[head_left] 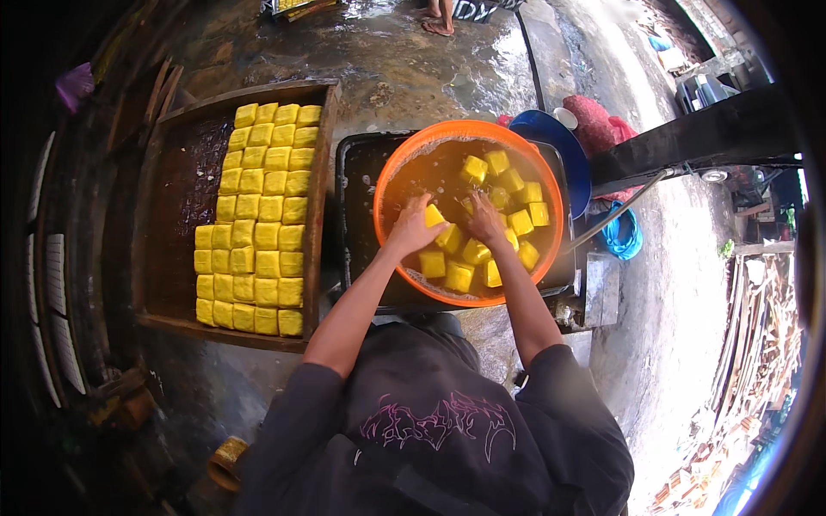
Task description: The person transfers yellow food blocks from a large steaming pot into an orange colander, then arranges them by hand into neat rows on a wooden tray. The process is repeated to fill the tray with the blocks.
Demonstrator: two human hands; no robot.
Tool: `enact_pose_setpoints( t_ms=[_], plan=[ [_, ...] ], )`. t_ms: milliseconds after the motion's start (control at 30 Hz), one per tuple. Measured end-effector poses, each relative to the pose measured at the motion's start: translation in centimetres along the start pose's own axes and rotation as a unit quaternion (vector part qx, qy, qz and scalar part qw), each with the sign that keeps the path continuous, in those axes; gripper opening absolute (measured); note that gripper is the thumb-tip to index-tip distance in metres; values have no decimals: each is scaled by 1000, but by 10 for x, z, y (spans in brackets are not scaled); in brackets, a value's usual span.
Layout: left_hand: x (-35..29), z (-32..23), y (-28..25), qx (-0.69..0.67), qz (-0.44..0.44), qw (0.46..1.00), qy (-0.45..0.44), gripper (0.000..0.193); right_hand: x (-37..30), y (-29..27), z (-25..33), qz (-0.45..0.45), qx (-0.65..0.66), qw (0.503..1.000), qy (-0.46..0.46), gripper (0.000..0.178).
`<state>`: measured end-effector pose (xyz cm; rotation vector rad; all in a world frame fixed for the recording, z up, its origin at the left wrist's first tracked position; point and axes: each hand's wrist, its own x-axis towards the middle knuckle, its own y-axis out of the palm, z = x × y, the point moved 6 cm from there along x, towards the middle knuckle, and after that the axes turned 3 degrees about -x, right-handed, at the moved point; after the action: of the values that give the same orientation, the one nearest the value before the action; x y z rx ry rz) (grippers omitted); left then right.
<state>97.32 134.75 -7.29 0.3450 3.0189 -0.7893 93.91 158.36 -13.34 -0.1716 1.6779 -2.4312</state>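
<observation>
An orange basin (385,176) holds murky brownish liquid with several yellow tofu blocks (459,276) in it, mostly toward its right and near sides. Inside it, my left hand (415,230) has its thumb and fingers around one yellow tofu block (434,216) at the liquid's surface. My right hand (488,222) dips in near the middle, its fingers stretched forward among the blocks and its fingertips partly under the liquid. A bit of another yellow block (467,205) shows beside those fingers.
To the left, a wooden tray (172,245) bears tight rows of yellow tofu blocks (247,206). Under the basin is a black rectangular tub (353,193). A blue basin (575,168), a red sack (594,125) and a pipe (615,209) stand at the right. Someone's foot (439,27) shows on the far wet floor.
</observation>
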Motion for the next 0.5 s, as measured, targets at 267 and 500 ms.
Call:
enact_pose_setpoints(
  t_ms=[267, 500],
  plan=[
    [17, 56, 58, -730, -23, 610, -306, 32, 5, -2, -36, 139, 668, 710, 175, 42],
    [-105, 29, -225, -742, -147, 651, 62, 53, 76, -34, 246, 313, 769, 556, -7, 35]
  ],
)
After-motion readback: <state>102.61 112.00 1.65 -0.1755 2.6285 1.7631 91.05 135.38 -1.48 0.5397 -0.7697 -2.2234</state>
